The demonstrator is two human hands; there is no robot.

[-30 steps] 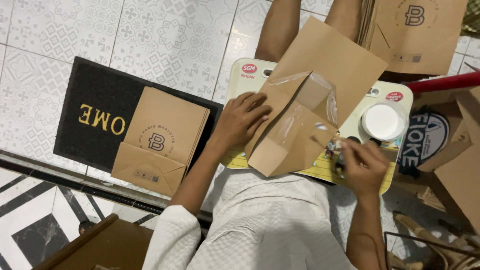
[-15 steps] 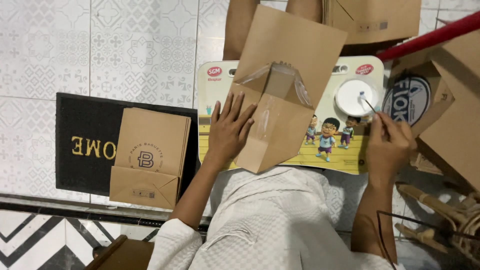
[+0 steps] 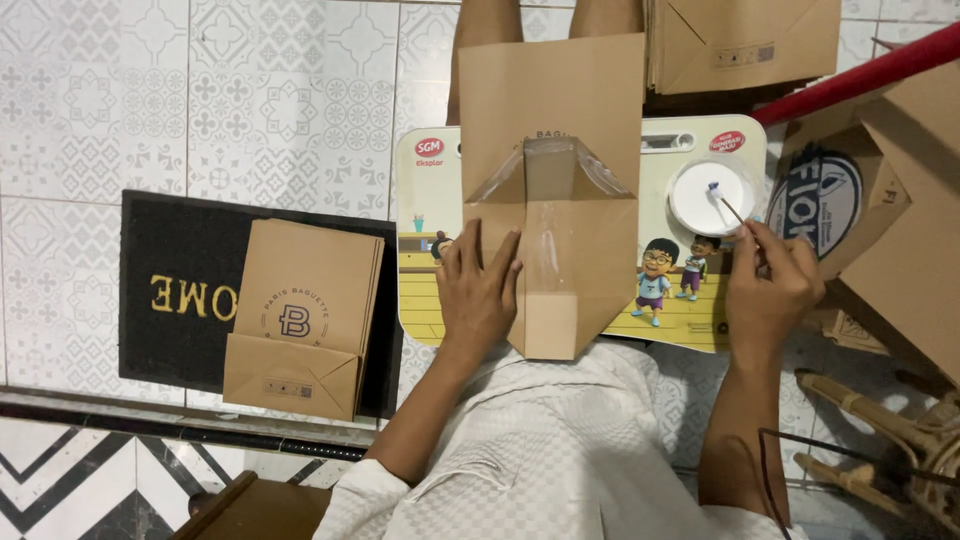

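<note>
L hand (image 3: pixel 478 298) flat, fingers spread, pressing unfinished brown paper bag (image 3: pixel 553 190) onto cartoon lap tray (image 3: pixel 690 300), hand at bag's 8 o'clock. R hand (image 3: pixel 770 285) pinched on thin brush stick (image 3: pixel 732 210), tip in white glue tub (image 3: pixel 708 196) at bag's 3 o'clock. 1 stack finished bags (image 3: pixel 300 320) on doormat (image 3: pixel 170 290), 9 o'clock.

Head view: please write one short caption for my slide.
Left hand presses a brown paper bag on a lap tray; right hand holds a thin stick.

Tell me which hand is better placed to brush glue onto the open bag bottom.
Right. The right hand holds the brush, its tip in the white dish beside the bag. The left hand lies flat, pinning the bag.
</note>
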